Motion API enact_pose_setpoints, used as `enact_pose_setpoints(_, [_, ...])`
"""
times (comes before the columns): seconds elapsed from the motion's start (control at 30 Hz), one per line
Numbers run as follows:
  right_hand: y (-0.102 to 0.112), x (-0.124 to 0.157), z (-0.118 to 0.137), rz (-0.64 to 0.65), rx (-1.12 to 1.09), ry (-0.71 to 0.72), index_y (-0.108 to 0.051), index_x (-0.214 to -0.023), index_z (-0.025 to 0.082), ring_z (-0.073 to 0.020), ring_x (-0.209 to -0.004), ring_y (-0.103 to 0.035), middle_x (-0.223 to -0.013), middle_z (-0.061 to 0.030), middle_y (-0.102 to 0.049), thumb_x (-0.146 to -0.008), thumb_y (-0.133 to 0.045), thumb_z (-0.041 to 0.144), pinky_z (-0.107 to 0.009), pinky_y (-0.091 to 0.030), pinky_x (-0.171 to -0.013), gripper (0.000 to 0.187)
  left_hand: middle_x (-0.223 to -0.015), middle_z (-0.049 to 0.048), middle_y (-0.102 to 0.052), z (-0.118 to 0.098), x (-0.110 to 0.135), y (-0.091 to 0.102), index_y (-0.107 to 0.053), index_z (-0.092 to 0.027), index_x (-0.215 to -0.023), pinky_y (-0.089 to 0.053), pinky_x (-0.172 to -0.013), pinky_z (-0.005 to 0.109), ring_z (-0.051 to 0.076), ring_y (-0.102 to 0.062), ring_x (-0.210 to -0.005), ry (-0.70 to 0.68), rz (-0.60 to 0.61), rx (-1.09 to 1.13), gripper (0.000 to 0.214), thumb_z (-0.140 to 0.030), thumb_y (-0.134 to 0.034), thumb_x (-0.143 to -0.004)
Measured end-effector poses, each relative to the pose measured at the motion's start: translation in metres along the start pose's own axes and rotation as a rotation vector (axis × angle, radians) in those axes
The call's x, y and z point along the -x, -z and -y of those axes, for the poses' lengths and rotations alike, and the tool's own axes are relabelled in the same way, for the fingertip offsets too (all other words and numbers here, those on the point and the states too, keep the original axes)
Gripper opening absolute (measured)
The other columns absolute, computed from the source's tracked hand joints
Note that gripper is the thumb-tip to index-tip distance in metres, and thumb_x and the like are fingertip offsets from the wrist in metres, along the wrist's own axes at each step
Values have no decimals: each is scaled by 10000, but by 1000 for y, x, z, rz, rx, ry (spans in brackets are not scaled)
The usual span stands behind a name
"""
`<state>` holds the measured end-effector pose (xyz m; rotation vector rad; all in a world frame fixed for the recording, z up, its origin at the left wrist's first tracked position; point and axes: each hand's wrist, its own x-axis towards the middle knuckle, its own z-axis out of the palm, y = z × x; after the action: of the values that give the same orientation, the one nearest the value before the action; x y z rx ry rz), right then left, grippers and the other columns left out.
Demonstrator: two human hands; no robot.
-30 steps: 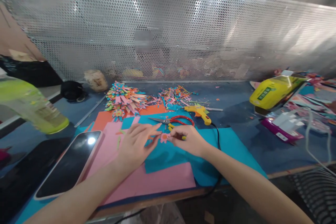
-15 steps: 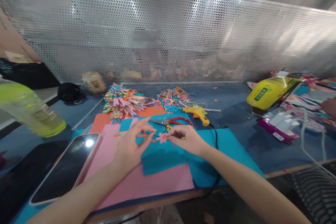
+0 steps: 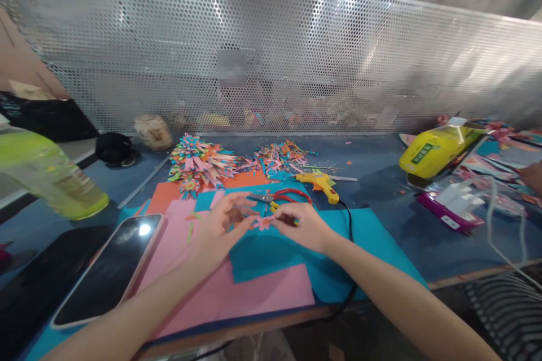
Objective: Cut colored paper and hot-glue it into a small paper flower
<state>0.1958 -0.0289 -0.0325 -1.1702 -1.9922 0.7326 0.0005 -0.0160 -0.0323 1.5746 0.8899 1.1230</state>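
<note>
A small pink paper flower [image 3: 264, 224] with an orange centre is held up between my two hands, just above the blue sheets. My right hand [image 3: 302, 225] pinches its right edge between thumb and fingertips. At its left edge, the thumb and bent fingers of my left hand [image 3: 226, 220] close on the petals. Right behind the hands lie red-handled scissors [image 3: 292, 196], partly hidden. A yellow glue gun [image 3: 320, 185] rests beyond them, its dark cord running toward the front edge. Blue paper [image 3: 266, 259] and pink paper [image 3: 254, 296] lie under the hands.
A layered paper-strip piece [image 3: 201, 161] stands at the back left, beside paper scraps [image 3: 282, 155]. A phone [image 3: 110, 271] and a green-yellow bottle [image 3: 51, 175] are on the left. On the right are a yellow pack [image 3: 434, 149], a purple power strip [image 3: 449, 211] and another person's hand [image 3: 532, 176].
My left hand has moved right, its fingers curling in from a loose gap to meet the flower's left edge. My right hand keeps its pinch on the flower, which has tilted slightly.
</note>
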Motion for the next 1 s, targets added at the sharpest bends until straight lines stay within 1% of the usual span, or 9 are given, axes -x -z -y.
enact_pose_setpoints(0.07, [0,0,0,9,15,9,-596,-709,143,-71,-511,-435,-588,10,-528,-767,-479,194,-183,-333,-476,141,-978,48,-585,1,0,-1,-465,-206,-1036,-489,-761,336,181,-609,-857,3,14,2,353,-267,-613,-722])
enact_pose_setpoints(0.17, [0,0,1,22,26,18,-610,-726,137,-75,-522,-439,-606,1,-551,-773,-476,197,-185,-333,-478,154,-953,38,-592,1,-1,0,-462,-211,-1025,-484,-740,326,174,-608,-831,5,18,-3,341,-265,-614,-724])
enact_pose_setpoints(0.37, [-1,1,0,20,38,46,-616,-726,129,-72,-533,-444,-622,-3,-571,-772,-480,178,-180,-337,-488,152,-943,26,-590,0,-3,0,-475,-215,-1017,-470,-755,300,153,-601,-837,17,50,34,320,-235,-609,-728])
enact_pose_setpoints(0.57, [1,1,1,10,91,66,-616,-727,134,-78,-563,-465,-645,-4,-584,-778,-496,199,-186,-342,-508,145,-990,40,-571,-2,-3,-1,-476,-209,-1019,-476,-685,278,151,-601,-805,66,64,82,342,-213,-618,-709])
enact_pose_setpoints(0.73, [1,1,1,14,89,88,-622,-735,140,-77,-560,-453,-640,2,-564,-778,-491,179,-188,-339,-508,143,-973,35,-563,-4,-3,-1,-470,-202,-1005,-474,-681,279,144,-602,-784,72,71,94,333,-226,-619,-707])
enact_pose_setpoints(1.0, [2,2,2,32,47,42,-618,-748,147,-82,-556,-444,-634,1,-556,-781,-487,190,-188,-337,-493,142,-951,34,-580,-6,-4,-2,-485,-189,-967,-488,-667,270,137,-612,-753,111,47,152,338,-214,-647,-671])
